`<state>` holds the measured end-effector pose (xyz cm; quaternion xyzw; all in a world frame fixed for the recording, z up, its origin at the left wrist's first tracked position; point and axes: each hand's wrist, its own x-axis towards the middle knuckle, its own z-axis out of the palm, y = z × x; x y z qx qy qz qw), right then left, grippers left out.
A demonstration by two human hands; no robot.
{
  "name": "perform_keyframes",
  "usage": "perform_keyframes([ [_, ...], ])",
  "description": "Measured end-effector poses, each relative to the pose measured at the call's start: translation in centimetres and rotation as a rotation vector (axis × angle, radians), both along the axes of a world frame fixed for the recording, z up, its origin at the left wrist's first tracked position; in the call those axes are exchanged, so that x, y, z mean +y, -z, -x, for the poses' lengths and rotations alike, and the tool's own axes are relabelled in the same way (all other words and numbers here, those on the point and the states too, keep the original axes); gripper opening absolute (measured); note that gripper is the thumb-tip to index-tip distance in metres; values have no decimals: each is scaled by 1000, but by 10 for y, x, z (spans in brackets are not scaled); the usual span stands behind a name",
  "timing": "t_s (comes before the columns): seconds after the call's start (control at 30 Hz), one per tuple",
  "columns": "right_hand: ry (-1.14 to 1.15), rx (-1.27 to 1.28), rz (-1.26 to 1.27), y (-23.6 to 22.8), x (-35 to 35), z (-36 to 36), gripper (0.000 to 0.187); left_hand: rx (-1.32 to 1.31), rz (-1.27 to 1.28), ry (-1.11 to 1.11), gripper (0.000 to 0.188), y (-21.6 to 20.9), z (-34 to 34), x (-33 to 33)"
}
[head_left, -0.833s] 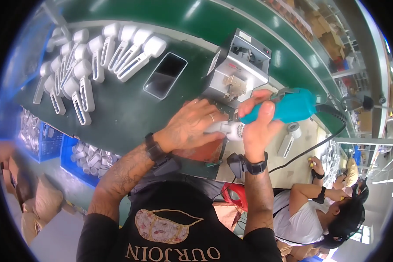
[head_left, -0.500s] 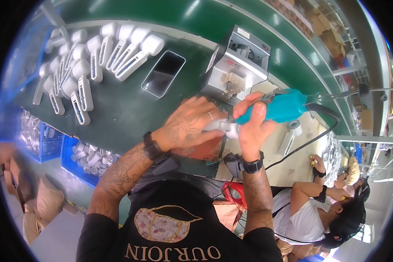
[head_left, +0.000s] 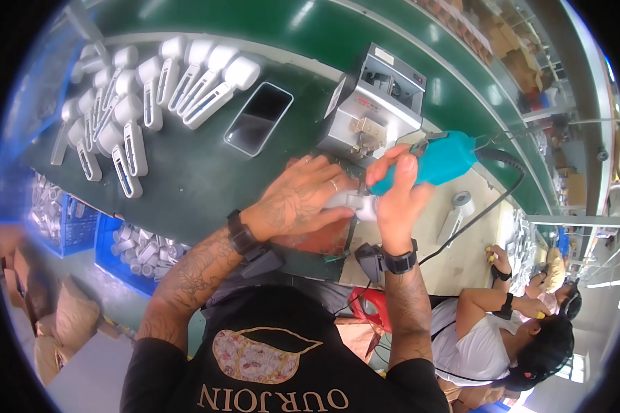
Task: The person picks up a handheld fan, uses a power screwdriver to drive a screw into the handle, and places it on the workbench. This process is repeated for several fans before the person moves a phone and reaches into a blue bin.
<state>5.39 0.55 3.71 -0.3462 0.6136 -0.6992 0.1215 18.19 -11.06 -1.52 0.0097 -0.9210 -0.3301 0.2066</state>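
My left hand (head_left: 300,196) is closed round a white plastic part (head_left: 341,200) and covers most of it. The visible end has a round head, much like the white handled units on the bench. My right hand (head_left: 399,203) grips a teal electric screwdriver (head_left: 434,164) by its front end, with thumb and fingers round the body. The screwdriver lies tilted, its nose toward the white part between my hands. Its tip and the exact contact are hidden by my fingers. A reddish-brown mat (head_left: 317,239) lies under my hands.
Several white handled units (head_left: 134,141) lie at the left, beside a phone (head_left: 258,118). A grey metal machine (head_left: 375,103) stands just beyond my hands. Another white unit (head_left: 455,213) and the black cable (head_left: 479,224) are at the right. A blue bin (head_left: 110,255) holds small white parts. A co-worker (head_left: 486,337) sits at right.
The screwdriver's rear end has shifted slightly left and up, and its cable has swung with it. Both hands keep nearly the same place and hold.
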Motion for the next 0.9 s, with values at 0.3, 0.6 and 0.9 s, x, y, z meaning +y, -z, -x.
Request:
perform_keyframes([
  [0.3,77,219,104,-11,-49,28,34,18,-32,15,38,-4,-4,-1],
  [0.6,20,58,14,-11,-31,6,32,111,16,-9,33,2,-5,-3],
  [0.9,-22,-23,64,-8,26,-19,56,24,-9,-2,31,-2,-3,-2],
])
